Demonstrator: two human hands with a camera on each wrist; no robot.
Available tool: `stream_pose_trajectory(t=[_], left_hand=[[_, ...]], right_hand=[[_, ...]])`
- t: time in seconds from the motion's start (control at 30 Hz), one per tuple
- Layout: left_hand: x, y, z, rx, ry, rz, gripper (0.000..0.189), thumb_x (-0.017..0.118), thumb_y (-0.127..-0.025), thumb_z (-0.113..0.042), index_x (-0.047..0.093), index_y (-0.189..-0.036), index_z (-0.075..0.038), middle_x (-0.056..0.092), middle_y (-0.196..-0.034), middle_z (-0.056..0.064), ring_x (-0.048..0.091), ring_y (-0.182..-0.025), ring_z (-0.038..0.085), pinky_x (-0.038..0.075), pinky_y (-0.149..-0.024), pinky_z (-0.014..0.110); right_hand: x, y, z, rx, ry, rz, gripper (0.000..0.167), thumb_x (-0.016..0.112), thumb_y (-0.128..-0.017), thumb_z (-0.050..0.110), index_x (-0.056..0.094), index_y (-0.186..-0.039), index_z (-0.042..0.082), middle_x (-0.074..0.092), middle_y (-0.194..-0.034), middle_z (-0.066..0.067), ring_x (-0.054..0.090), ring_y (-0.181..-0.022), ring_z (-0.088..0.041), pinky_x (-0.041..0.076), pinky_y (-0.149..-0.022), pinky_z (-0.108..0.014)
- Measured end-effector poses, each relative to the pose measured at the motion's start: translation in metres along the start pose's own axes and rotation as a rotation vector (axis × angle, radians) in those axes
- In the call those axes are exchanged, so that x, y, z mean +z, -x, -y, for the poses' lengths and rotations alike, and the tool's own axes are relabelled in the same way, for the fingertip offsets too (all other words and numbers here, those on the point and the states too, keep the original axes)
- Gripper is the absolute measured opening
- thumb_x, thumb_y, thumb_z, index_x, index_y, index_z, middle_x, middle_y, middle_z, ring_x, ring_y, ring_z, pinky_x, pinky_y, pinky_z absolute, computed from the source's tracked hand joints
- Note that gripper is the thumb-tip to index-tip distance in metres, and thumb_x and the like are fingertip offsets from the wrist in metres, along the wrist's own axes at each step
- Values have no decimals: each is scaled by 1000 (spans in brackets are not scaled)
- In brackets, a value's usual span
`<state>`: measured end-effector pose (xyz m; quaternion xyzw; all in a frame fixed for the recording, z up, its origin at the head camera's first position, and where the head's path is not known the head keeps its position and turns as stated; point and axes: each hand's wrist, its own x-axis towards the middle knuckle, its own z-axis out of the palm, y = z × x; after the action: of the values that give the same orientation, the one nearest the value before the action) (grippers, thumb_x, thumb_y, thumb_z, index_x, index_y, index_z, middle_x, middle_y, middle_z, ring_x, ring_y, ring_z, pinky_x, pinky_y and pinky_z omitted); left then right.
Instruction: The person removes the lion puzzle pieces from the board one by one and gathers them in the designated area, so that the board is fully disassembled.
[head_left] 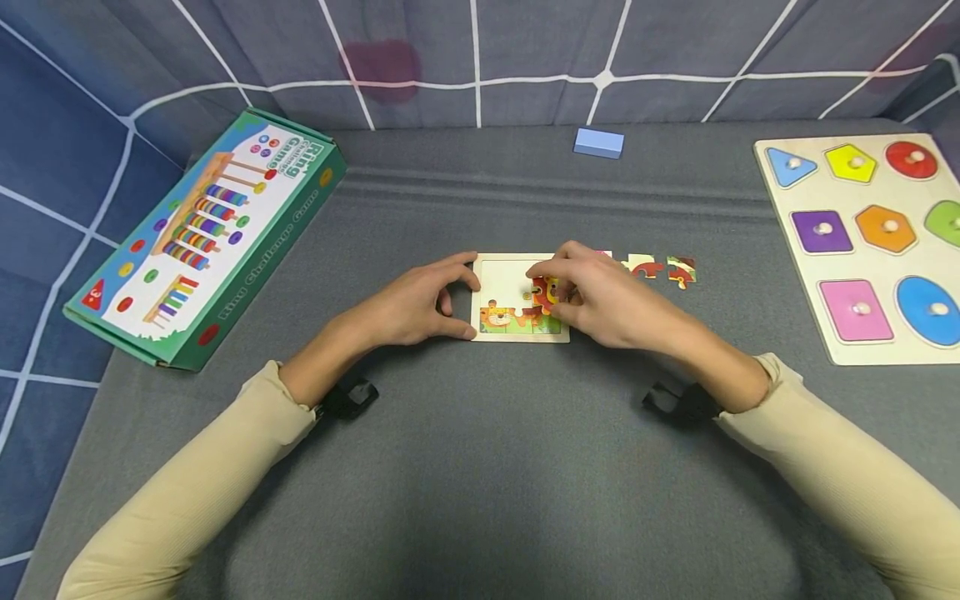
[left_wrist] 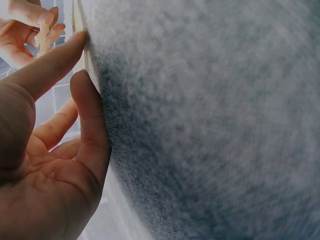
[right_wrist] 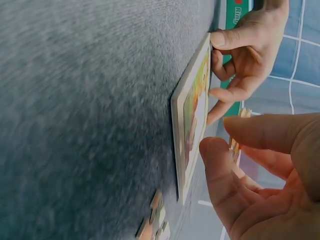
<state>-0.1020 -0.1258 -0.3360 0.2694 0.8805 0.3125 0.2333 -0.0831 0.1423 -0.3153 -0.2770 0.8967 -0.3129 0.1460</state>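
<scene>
A small wooden jigsaw board (head_left: 500, 277) lies flat, with picture pieces (head_left: 497, 318) fitted along its near side and a bare upper left. My left hand (head_left: 416, 304) holds the board by its left side, thumb at the near corner and fingers toward the far one. Over the board's right part, my right hand (head_left: 603, 296) pinches a red and orange puzzle piece (head_left: 546, 293) between thumb and fingers. That piece stands tilted, seen edge-on above the board in the right wrist view. Loose puzzle pieces (head_left: 682, 271) lie right of the board, one partly hidden by the right hand.
A green ring game box (head_left: 247, 225) lies at the left. A knobbed shape board (head_left: 840, 258) lies at the right. One blue block (head_left: 598, 143) sits toward the back, before the grey curtain (head_left: 540, 58) with white lines.
</scene>
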Motion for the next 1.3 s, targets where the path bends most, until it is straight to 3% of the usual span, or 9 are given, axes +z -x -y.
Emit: stream_pose_trajectory(t=[0.3, 0.53, 0.77, 0.97, 1.17, 1.3], left_hand=[[0, 1, -2, -5, 3, -6, 50, 85, -79, -18, 59, -121, -8, 29, -159, 9, 55, -77, 15, 42, -78, 34], [0, 1, -1, -15, 5, -3, 50, 85, -80, -18, 59, -121, -8, 28, -159, 9, 55, -77, 16, 42, -78, 34], [-1, 2, -1, -5, 9, -9, 50, 85, -80, -17, 59, -121, -7, 29, -159, 9, 55, -78, 15, 42, -79, 34], [0, 1, -1, -3, 11, -6, 49, 85, -80, -18, 59, -120, -7, 29, -159, 8, 55, -78, 15, 42, -78, 34], [0, 1, -1, 23, -5, -3, 52, 86, -79, -19, 59, -122, -6, 29, -159, 9, 54, -78, 15, 42, -76, 34], [0, 2, -2, 27, -25, 8, 56, 87, -77, -22, 59, -123, -7, 27, -160, 9, 52, -77, 15, 42, -75, 33]], right_hand=[[-6, 16, -9, -25, 43, -22, 40, 71, -86, -2, 66, -125, 7, 58, -103, -6, 55, -74, -16, 44, -67, -35], [-12, 30, -16, -47, 93, -59, 41, 73, -83, -2, 66, -123, 8, 52, -87, -1, 50, -68, -12, 42, -63, -32], [-20, 46, -23, -25, 102, -76, 38, 74, -85, 3, 68, -122, 7, 53, -91, 1, 49, -70, -10, 41, -63, -28], [-24, 58, -35, -72, 130, -89, 41, 77, -83, 1, 67, -122, 7, 57, -98, 1, 50, -70, -8, 41, -63, -28], [-26, 68, -47, -75, 124, -150, 43, 79, -78, -3, 67, -118, 8, 57, -92, 6, 50, -79, -9, 40, -70, -29], [-27, 73, -52, -61, 131, -160, 41, 79, -78, -5, 68, -115, 8, 58, -96, 4, 52, -80, -10, 42, -67, -28]])
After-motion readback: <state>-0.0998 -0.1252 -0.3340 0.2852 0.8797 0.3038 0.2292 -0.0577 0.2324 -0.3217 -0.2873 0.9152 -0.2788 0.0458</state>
